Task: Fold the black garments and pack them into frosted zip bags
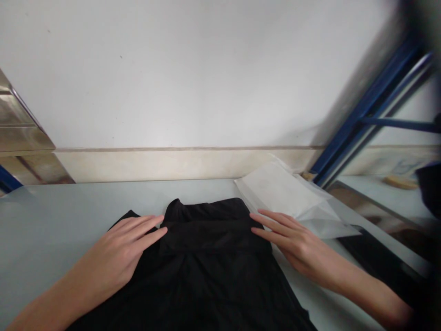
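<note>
While both open hands touch black cloth, a clear bag seemingly holds paper.

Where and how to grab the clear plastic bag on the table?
I'd pinch the loose near-right corner of the plastic bag with the right hand, coming from the near side. That corner is thin, see-through film fanning out past the white part, beside the flat black item; the far side lies close to the wall.
</note>
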The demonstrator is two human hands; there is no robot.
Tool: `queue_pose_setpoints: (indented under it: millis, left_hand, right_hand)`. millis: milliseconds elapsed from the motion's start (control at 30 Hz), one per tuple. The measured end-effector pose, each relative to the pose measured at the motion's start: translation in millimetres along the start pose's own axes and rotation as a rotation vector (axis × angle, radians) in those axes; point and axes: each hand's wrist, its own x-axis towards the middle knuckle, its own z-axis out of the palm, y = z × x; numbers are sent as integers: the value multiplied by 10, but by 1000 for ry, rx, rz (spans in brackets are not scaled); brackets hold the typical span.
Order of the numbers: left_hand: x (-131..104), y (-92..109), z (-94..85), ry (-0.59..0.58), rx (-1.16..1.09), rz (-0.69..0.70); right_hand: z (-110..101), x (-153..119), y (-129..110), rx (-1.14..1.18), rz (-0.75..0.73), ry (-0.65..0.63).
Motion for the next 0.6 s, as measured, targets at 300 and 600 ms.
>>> queue_pose_setpoints:
  millis: [300,600]
  left_hand:
    - [426,415,178,-172,-285,-110]
    - [354,374,192,-130,-304,-236]
  right_hand:
    - [154,527,-514,-26,-18,-104]
    - [74,428,-355,41,12,-152]
